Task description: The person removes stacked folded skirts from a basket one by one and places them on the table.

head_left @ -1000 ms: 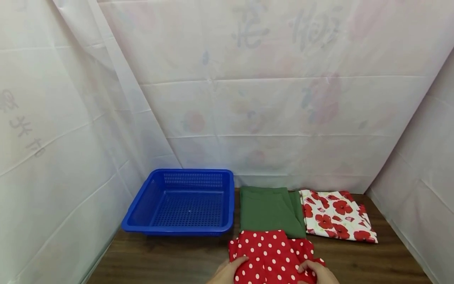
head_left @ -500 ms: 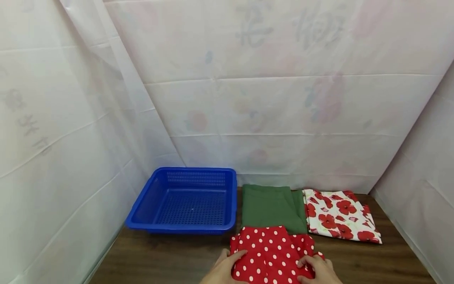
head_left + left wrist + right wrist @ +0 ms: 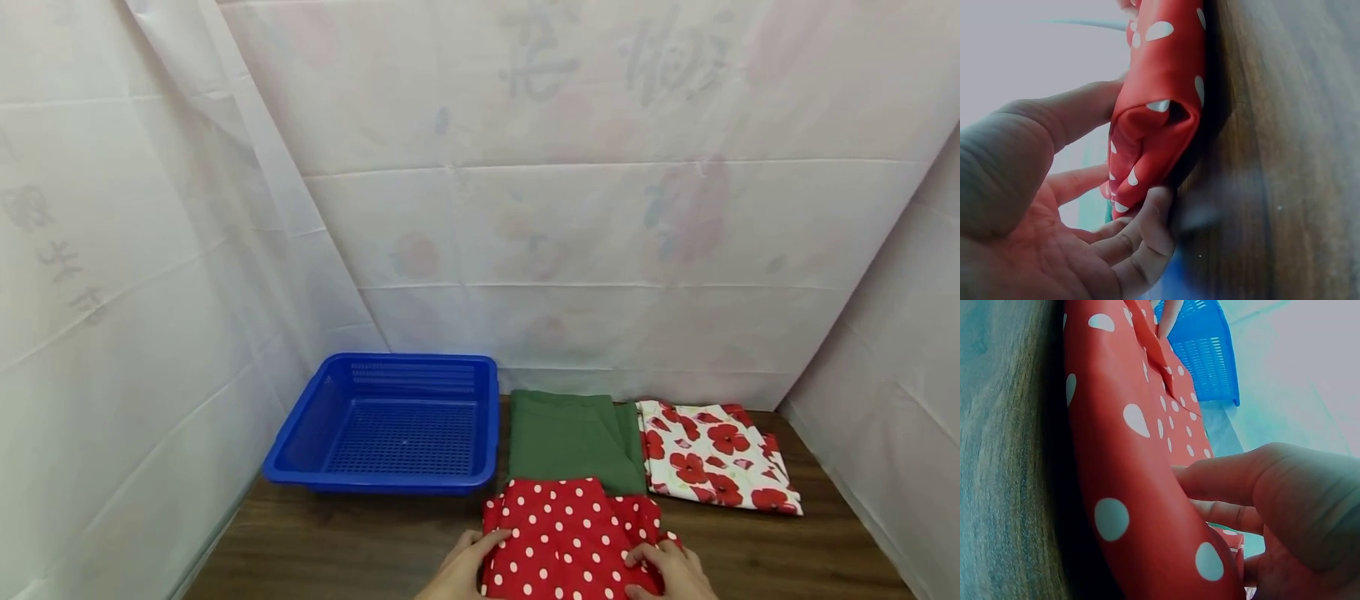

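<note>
A folded red cloth with white polka dots point(image 3: 558, 542) lies at the front of the table, its far edge overlapping the green cloth in the head view. My left hand point(image 3: 467, 567) holds its left side. In the left wrist view the thumb rests on the red fabric point(image 3: 1163, 69), and the other fingers point(image 3: 1141, 244) curl against the folded edge, where layers show. My right hand point(image 3: 670, 571) grips the right side with bent fingers; in the right wrist view its thumb and fingers point(image 3: 1222, 478) are on the rounded fold point(image 3: 1141, 481).
Behind lies a folded green cloth point(image 3: 566, 442), with a folded white cloth with red flowers point(image 3: 716, 458) to its right. A blue plastic basket point(image 3: 382, 483) stands at the back left of the wooden table point(image 3: 322, 550). White sheets point(image 3: 525, 225) hang around the back and sides.
The head view has shifted slightly. Both hands stay at the sides of the red polka-dot cloth, the left moving a little outward; the cloth's shape looks nearly the same.
</note>
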A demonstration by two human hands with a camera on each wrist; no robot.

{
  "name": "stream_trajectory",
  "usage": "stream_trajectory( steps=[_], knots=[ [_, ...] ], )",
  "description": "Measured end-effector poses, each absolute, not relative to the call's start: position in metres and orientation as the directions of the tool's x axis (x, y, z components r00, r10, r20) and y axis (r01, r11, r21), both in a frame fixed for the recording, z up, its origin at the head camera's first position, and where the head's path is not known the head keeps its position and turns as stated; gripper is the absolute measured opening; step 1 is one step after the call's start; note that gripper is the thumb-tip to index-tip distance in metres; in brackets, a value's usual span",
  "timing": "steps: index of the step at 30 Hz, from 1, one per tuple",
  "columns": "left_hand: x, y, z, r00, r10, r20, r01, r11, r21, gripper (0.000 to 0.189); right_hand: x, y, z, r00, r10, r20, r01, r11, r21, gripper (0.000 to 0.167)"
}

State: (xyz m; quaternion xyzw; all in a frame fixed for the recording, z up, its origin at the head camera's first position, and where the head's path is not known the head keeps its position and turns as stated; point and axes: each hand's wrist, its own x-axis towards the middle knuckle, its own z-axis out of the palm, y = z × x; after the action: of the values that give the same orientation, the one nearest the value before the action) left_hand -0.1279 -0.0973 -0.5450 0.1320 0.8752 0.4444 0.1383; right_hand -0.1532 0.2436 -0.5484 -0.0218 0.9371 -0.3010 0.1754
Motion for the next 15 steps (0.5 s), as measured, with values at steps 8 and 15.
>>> stream_trajectory(
  steps=[8, 15],
  knots=[
    [-0.122, -0.109, -0.538, -0.927, 0.375, -0.032, 0.203, 0.57, 0.796, 0.074, -0.156, 0.251, -0.554, -0.934, -0.164, -0.316, 0.067, 0.791, -0.609, 0.031],
    [-0.115, -0.148, -0.505, -0.836, 0.48, 0.267, 0.501, 0.466, 0.729, 0.058, -0.157, 0.27, -0.532, -0.955, -0.175, -0.241, 0.002, 0.807, -0.591, 0.04]
  ],
)
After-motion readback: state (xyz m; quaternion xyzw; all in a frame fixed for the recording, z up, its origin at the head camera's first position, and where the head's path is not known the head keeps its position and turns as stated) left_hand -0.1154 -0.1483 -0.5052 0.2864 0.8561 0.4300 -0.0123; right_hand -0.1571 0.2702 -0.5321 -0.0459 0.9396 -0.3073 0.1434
